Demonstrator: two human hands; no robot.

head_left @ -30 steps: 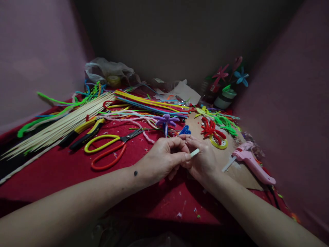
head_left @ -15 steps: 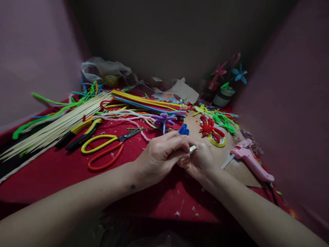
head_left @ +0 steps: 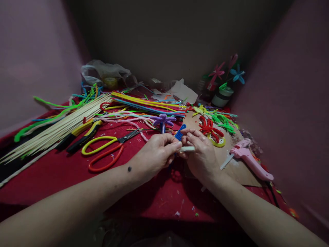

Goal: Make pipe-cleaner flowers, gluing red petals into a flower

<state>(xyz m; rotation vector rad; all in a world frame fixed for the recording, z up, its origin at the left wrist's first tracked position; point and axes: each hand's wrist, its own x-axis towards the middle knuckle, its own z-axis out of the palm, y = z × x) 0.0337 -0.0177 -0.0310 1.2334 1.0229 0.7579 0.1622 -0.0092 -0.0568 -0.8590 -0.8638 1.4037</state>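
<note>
Bundle of thin pale wooden sticks (head_left: 56,127) ran along the frame's left. Right of it: yellow-and-black-handled pliers (head_left: 84,140), then yellow-and-red-handled scissors (head_left: 125,137).

I had the left hand (head_left: 156,152) at frame centre, thumb and forefinger pinching a short white strip (head_left: 187,149). Strip lay right of the thumb tip, long axis near level, free end toward the right palm. Both hands were close; left was the one on it.

Blue fuzzy loops (head_left: 180,132) stood between the hands, just above the strip, leaning up and right. The right hand (head_left: 203,154) had its fingers curled, tips beside the loops; couldn't tell if they gripped anything. Far right: pink glue gun (head_left: 250,157), well apart from both hands.

Hidden: base of the loops, strip's pinched end, most left fingertips. Area under the hands was too dark to read.
</note>
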